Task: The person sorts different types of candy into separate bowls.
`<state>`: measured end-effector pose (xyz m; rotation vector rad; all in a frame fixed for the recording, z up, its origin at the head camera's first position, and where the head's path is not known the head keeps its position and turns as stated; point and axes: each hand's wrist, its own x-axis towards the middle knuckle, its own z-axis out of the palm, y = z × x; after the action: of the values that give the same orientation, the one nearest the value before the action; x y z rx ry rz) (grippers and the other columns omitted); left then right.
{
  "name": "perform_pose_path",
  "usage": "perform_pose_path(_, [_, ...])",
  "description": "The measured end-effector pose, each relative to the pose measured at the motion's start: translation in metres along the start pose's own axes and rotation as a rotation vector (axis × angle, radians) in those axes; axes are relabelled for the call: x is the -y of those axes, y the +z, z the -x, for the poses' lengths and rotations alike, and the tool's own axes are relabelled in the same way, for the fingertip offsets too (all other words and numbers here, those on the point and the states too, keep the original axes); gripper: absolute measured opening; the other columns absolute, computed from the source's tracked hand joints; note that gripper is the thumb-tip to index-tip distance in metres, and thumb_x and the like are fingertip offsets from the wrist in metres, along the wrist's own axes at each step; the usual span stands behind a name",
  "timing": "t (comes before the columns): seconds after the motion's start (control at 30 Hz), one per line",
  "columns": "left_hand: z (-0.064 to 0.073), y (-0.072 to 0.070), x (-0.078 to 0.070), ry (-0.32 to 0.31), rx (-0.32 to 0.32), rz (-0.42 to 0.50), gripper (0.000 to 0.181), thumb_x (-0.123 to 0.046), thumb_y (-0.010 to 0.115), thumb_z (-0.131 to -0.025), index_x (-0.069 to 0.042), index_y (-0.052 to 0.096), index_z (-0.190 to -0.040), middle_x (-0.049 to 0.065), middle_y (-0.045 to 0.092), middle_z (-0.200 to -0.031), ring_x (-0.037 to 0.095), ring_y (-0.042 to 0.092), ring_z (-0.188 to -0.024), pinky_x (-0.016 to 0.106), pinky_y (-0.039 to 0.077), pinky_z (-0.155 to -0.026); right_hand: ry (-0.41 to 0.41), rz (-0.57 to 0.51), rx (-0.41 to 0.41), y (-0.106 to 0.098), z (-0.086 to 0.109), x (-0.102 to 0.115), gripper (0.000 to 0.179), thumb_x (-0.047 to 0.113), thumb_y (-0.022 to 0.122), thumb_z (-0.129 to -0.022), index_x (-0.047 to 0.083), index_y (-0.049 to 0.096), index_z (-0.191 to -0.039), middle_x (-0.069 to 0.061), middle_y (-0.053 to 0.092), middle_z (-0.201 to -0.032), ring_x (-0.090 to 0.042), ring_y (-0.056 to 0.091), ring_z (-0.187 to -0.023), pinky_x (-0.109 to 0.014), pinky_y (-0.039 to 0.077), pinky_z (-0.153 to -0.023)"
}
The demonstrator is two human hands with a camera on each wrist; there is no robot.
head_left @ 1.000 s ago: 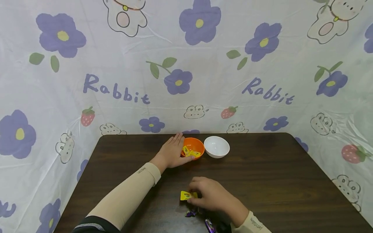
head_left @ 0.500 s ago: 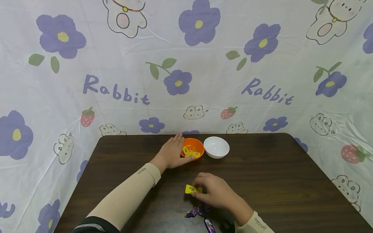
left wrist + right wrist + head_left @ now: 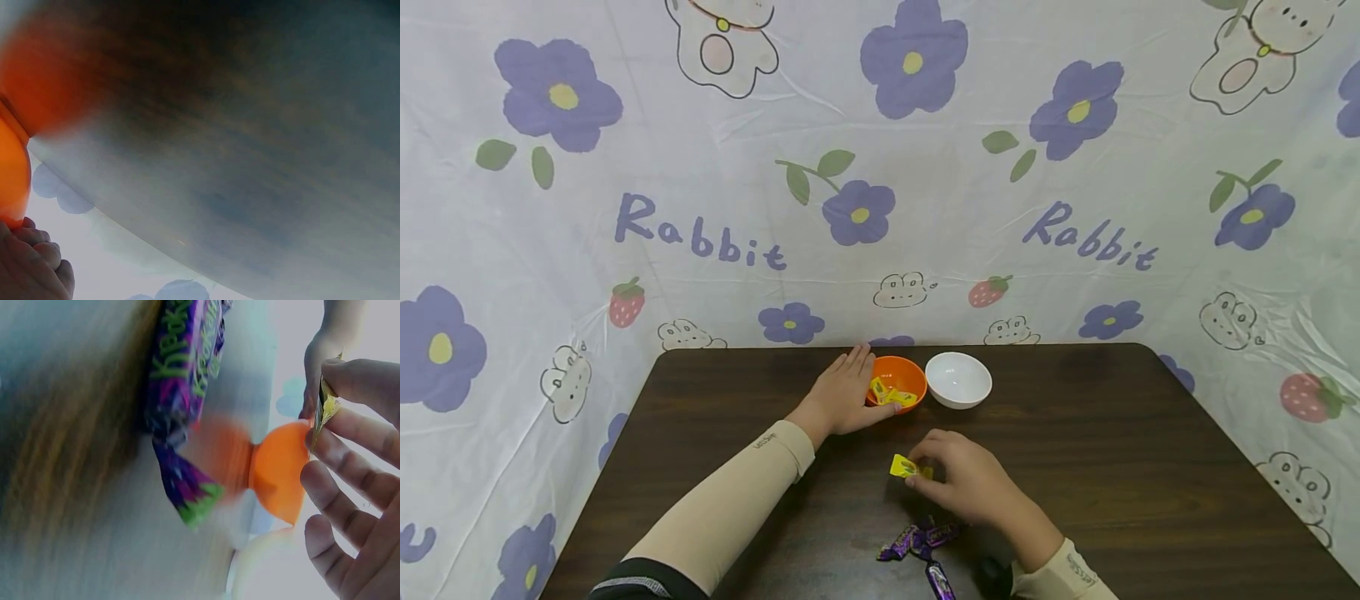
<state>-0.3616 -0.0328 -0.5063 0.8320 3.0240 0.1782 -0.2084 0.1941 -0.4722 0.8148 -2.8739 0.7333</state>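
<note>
My left hand [image 3: 838, 396] rests against the left side of an orange bowl [image 3: 917, 373], its fingers straight and the thumb along the front rim. Several yellow-wrapped candies [image 3: 898, 398] lie inside that bowl. Between thumb and fingertips, my right hand [image 3: 970, 477] pinches another yellow-wrapped candy [image 3: 902, 467] over the table in front of the bowls. The wrapper [image 3: 325, 406] appears edge-on in the right wrist view, with the orange bowl [image 3: 278, 472] beyond it. In the left wrist view only part of the orange bowl [image 3: 12, 175] and some fingers [image 3: 47, 253] show.
A white bowl [image 3: 958, 379] stands right beside the orange one. Several purple-wrapped candies [image 3: 901, 543] lie on the dark wooden table [image 3: 1112, 467] near its front, left of the right forearm. A patterned cloth [image 3: 925, 167] hangs behind the table.
My right hand has moved forward and slightly right, carrying the yellow-wrapped candy away from the purple ones, which show more fully now. The left hand stays at the orange bowl.
</note>
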Motion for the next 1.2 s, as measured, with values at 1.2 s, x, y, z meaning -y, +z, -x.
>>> perform_pose_path(1.2, [0.004,-0.004,-0.002,0.014,-0.001,-0.025,0.109,-0.084,0.032,-0.097,-0.002,0.023,-0.169,0.016,0.018,-0.178,0.031,0.018,-0.166,0.046,0.015,-0.136,0.214,0.118,-0.332,-0.014,-0.05,-0.028,0.028,0.038,0.082,-0.092,0.015,0.082,-0.109,-0.003,0.078,-0.106,-0.025,0.067,-0.095,-0.05,0.051,-0.086])
